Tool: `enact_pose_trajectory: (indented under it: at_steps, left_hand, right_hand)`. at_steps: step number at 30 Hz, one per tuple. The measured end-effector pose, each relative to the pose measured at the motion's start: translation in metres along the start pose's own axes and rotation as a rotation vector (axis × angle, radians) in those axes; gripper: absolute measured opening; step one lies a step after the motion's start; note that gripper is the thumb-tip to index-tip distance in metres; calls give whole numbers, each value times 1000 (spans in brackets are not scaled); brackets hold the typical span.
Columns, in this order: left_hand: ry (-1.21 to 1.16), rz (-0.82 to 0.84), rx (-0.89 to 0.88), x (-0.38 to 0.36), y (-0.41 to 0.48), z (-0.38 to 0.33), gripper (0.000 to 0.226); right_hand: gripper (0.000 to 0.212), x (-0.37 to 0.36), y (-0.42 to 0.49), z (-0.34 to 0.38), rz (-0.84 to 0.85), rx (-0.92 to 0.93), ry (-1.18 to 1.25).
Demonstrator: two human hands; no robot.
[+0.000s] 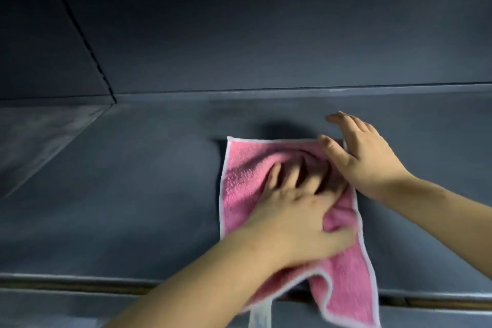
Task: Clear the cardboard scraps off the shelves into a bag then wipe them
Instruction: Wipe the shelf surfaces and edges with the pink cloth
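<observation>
1. Head view: pink cloth (245, 173) on shelf (133, 194), right side, near end hangs off.
2. L hand (292, 202) presses it flat; R hand (364, 157) flat at far corner.
3. I think it's soft, light; push w/ palm in middle.

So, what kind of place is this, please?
Probably the inside of a shelving unit or cupboard; the room itself is not visible. A dark blue-grey shelf meets a back wall and a side panel, and the left hand presses a pink cloth on it.

Left hand (292, 210) presses pink cloth (245, 168) on dark shelf (133, 194); right hand (367, 160) on far corner.
</observation>
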State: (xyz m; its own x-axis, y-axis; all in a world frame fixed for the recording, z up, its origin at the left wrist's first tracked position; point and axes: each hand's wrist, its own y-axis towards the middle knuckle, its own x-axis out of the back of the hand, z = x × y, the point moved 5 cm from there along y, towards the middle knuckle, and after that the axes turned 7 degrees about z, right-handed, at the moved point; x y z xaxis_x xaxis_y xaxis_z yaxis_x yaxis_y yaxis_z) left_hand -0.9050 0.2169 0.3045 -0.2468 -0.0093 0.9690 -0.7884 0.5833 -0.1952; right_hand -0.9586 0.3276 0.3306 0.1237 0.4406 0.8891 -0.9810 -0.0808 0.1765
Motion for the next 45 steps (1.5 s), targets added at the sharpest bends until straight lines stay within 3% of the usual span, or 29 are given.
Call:
enact_pose_trajectory:
  at_steps: [2,5,8,10,12,15,20,24,30,35,40,42,45]
  left_hand:
    - [8,-10,-18,-4,-20,9,81]
    - [66,-31,83,0,-36,50,96]
    - [48,-2,282,8,-36,100,99]
    - [7,29,364,12,-29,111,87]
    - [1,10,348,13,-21,102,79]
    - [17,-30,179,8,-22,67,82]
    - [-42,-28,118,-1,-65,73,72]
    - [-14,-48,260,-4,-114,129,90]
    - [-57,-16,457,0,-165,192,67]
    - [-73,8,662,7,-171,241,98]
    - [-144,13,795,17,-147,268,77]
    - [-146,-15,804,22,-134,276,65]
    - [-170,-35,802,28,-111,285,61]
  right_hand:
    - [60,-4,-2,7,29,-1,-8]
    - [71,-9,-6,21,80,26,-44]
    - [57,-10,-8,34,79,60,-62]
    - [55,-12,-8,41,91,73,-72]
    - [59,-16,-9,48,124,72,-74]
    - [81,-21,-8,57,127,69,-74]
    - [73,-36,-2,82,143,59,-70]
    - [56,-51,2,102,162,78,-82]
    - [54,-70,4,137,220,153,-65]
    - [55,-81,0,161,263,235,-86]
    - [55,-84,-4,160,248,224,-89]
    - [61,-84,-6,160,227,228,-93]
    - [93,-86,-8,163,190,268,-110]
